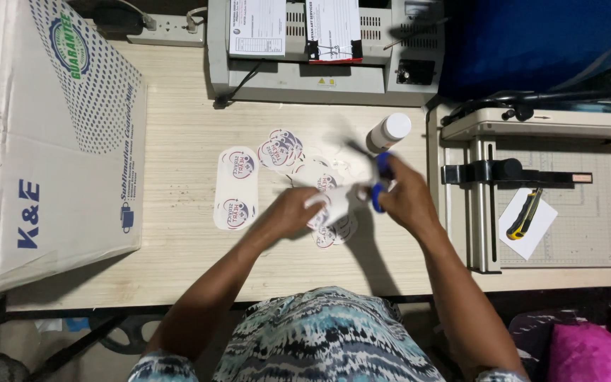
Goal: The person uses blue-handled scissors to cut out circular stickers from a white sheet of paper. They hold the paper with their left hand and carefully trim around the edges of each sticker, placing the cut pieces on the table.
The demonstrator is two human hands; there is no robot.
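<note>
My left hand [293,211] grips a white printed sticker cutout [334,201] over the wooden table [178,127]. My right hand [406,198] is closed on blue-handled scissors [380,177], whose dark blades point up and left, blurred by motion, at the cutout's edge. Under and behind both hands lie several cut white stickers with round red-and-blue emblems [281,148]. A long oval sticker strip [236,187] lies to the left of my left hand.
A white bottle [389,132] stands just behind the scissors. A grey laminator [323,49] with papers sits at the back. A large cardboard box [51,134] fills the left. A paper cutter [546,184] with a yellow-black utility knife [525,213] stands on the right.
</note>
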